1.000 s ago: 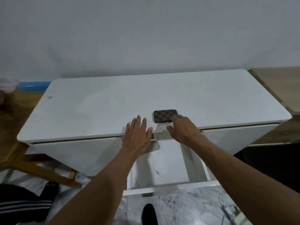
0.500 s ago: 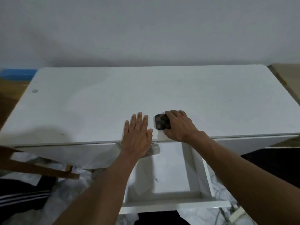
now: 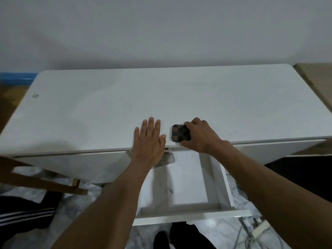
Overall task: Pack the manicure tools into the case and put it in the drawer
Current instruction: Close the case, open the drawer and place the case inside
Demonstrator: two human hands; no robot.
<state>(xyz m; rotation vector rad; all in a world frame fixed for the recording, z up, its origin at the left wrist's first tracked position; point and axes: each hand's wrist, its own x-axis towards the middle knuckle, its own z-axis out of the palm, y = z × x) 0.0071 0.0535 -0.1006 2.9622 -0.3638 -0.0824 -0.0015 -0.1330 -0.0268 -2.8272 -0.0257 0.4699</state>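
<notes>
A small brown-and-black checkered case (image 3: 180,133) lies shut on the white table top (image 3: 107,108) near its front edge. My right hand (image 3: 201,136) wraps around the case's right side, fingers over its far edge and thumb at its near edge. My left hand (image 3: 150,141) rests flat with spread fingers on the table top just left of the case. Below both hands the white drawer (image 3: 186,187) stands pulled out, its floor bare apart from a tiny dark speck. No loose manicure tools are visible.
A grey metal bracket (image 3: 166,159) sticks out under the table edge by my left wrist. A wooden frame (image 3: 45,182) stands at lower left, a wooden surface (image 3: 316,78) at far right, cables (image 3: 255,232) on the marble floor.
My right hand has closed around the case, which now looks turned and slightly nearer the edge. The view shifted closer and lower over the drawer. My left hand stays flat.
</notes>
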